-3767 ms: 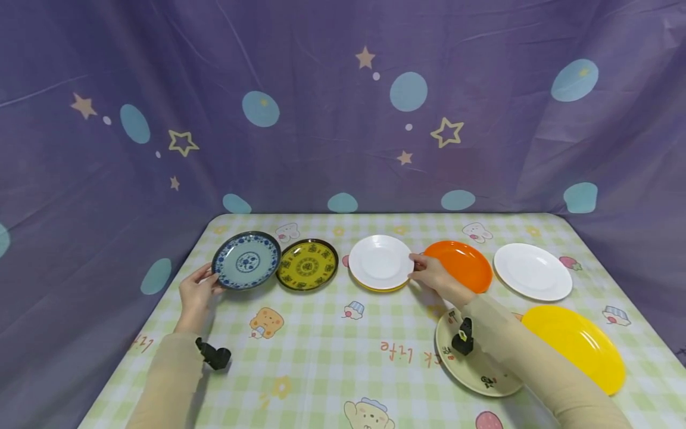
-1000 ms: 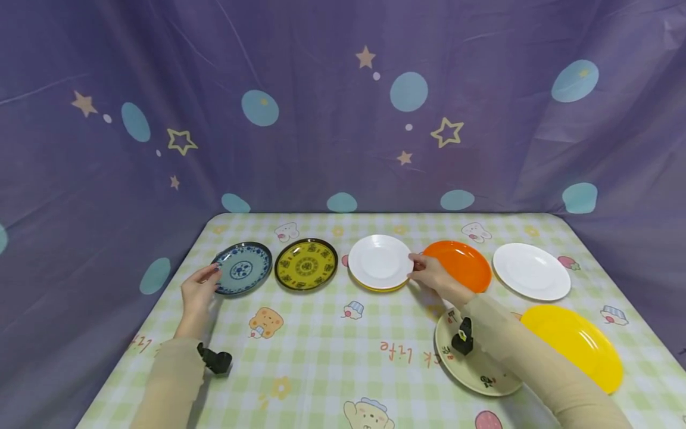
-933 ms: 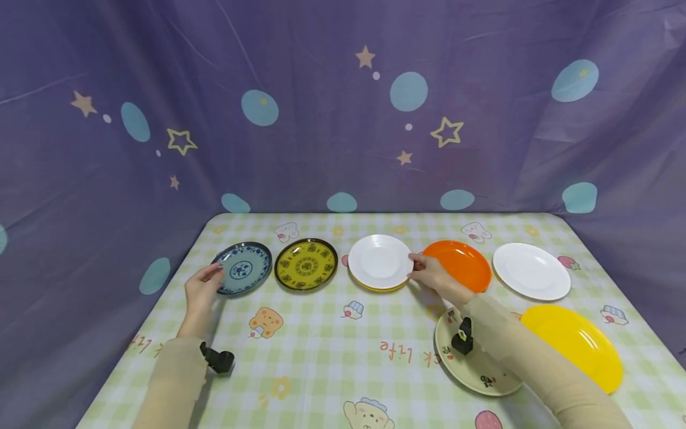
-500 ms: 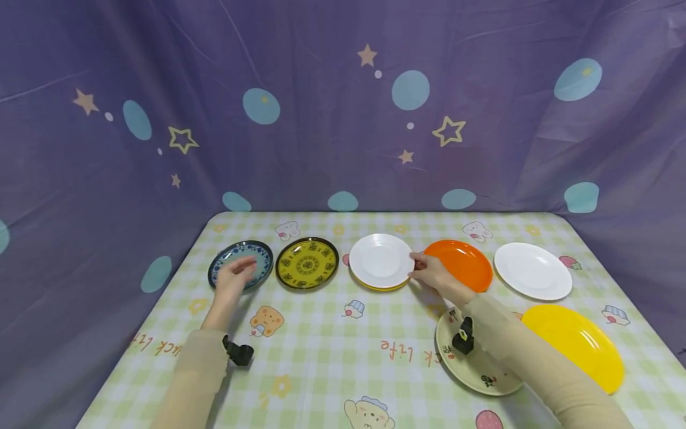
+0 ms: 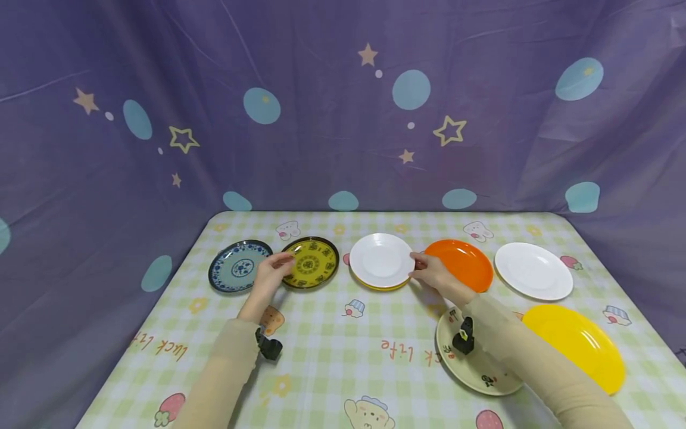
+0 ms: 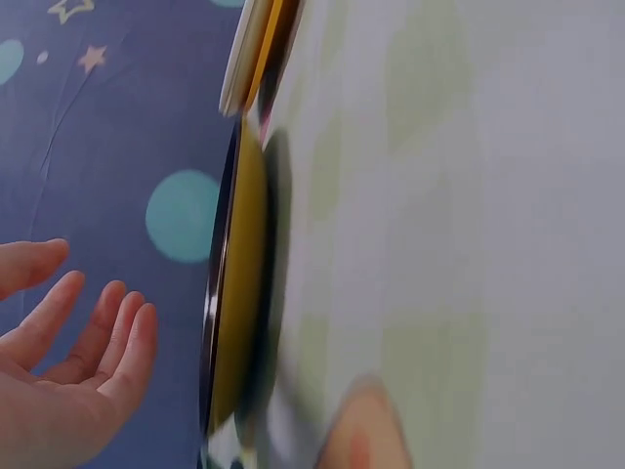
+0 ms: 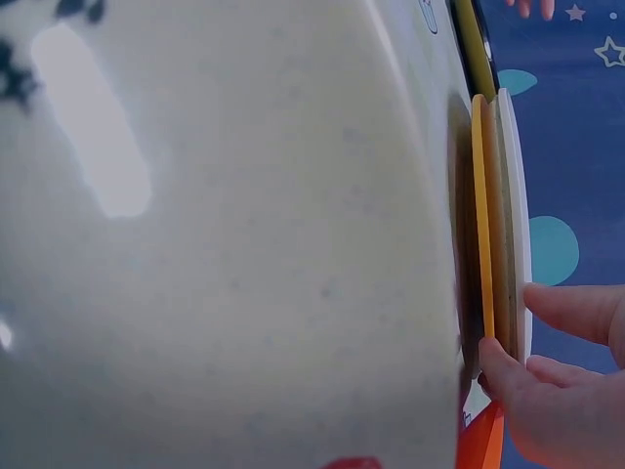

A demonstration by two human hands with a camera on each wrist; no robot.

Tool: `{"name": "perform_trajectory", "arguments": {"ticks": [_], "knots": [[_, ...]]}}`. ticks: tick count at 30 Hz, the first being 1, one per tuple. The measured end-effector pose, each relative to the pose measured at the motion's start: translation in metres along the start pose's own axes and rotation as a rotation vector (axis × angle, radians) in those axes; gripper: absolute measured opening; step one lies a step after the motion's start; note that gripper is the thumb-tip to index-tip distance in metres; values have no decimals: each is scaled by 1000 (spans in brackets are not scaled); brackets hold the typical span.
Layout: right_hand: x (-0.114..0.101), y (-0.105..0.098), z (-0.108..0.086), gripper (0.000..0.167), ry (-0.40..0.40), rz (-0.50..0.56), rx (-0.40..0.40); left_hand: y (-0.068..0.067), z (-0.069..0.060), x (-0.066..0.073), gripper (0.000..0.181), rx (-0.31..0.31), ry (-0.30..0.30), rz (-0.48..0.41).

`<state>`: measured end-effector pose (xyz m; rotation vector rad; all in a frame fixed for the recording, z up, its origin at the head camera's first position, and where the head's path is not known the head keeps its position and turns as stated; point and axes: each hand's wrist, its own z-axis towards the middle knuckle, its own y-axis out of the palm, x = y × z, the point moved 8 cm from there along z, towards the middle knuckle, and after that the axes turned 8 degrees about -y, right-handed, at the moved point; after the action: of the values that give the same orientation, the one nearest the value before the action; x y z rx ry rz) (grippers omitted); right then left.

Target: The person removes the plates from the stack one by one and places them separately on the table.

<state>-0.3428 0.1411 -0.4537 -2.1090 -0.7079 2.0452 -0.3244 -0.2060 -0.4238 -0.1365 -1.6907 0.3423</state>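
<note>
My left hand (image 5: pixel 270 275) hovers over the left edge of the patterned yellow-green plate (image 5: pixel 313 265). In the left wrist view its fingers are spread, apart from the plate and holding nothing. The blue-patterned plate (image 5: pixel 236 268) lies just left of it, partly hidden by the hand. My right hand (image 5: pixel 433 273) pinches the right edge of a small stack, a white plate (image 5: pixel 382 259) over a yellow-orange one (image 5: pixel 382 289). In the right wrist view, fingers sit at the white rim (image 7: pixel 520 215) and at the orange rim (image 7: pixel 481 215) below.
An orange plate (image 5: pixel 462 262) lies partly behind my right hand. To its right are a white oval plate (image 5: pixel 533 271) and a large yellow plate (image 5: pixel 579 345). A cream patterned plate (image 5: pixel 471 369) lies beneath my right forearm. The checked tablecloth (image 5: pixel 321 369) meets a purple curtain behind.
My left hand has let go of the blue plate, now flat on the table after being held tilted, and has moved right to the yellow-green plate. My right hand stays at the stack.
</note>
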Motion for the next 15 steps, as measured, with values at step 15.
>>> {"name": "perform_trajectory", "arguments": {"ticks": [15], "knots": [[0,0,0,55,-6,14,5,59,1,18,32,-59,7,17]]}}
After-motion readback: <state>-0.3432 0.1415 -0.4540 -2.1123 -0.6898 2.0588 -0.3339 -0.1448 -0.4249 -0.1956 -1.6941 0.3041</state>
